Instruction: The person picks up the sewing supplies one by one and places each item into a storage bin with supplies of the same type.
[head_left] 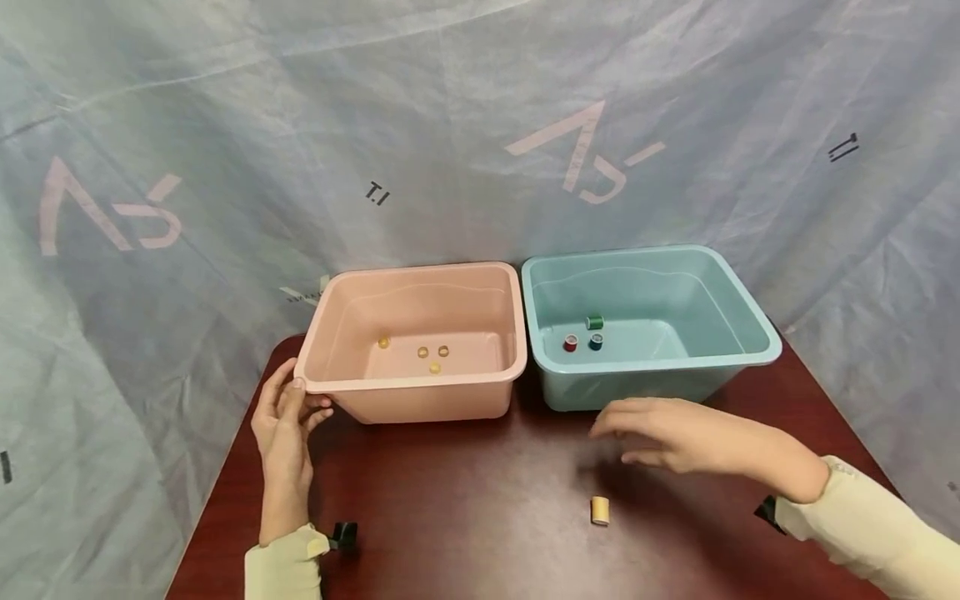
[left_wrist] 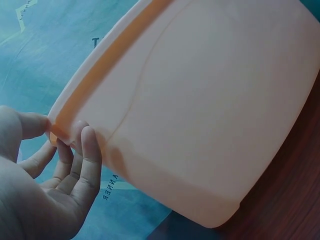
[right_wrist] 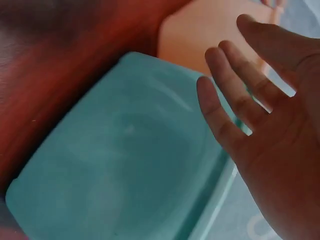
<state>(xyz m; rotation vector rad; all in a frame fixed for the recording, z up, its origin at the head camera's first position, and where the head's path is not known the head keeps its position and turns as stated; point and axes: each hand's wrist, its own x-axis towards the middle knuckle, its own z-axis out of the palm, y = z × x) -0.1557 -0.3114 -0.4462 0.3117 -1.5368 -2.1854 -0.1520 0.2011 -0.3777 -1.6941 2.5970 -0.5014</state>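
Note:
My left hand (head_left: 283, 421) is at the near left corner of the pink basin (head_left: 431, 402). In the left wrist view its thumb and fingers pinch the basin's rim (left_wrist: 75, 97). My right hand (head_left: 667, 433) hovers in front of the teal basin (head_left: 622, 387), holding nothing, its fingers spread in the right wrist view. On the table nearer to me stands a yellow thread spool (head_left: 600, 510), apart from that hand. Inside the teal basin are a green spool (head_left: 595, 322), a red spool (head_left: 571, 342) and a dark teal spool (head_left: 596, 342).
Several small yellowish ring-like pieces (head_left: 435, 367) lie in the pink basin. Both basins stand side by side at the back of the dark red table (head_left: 450, 508). A grey printed sheet (head_left: 450, 125) hangs behind and beside it.

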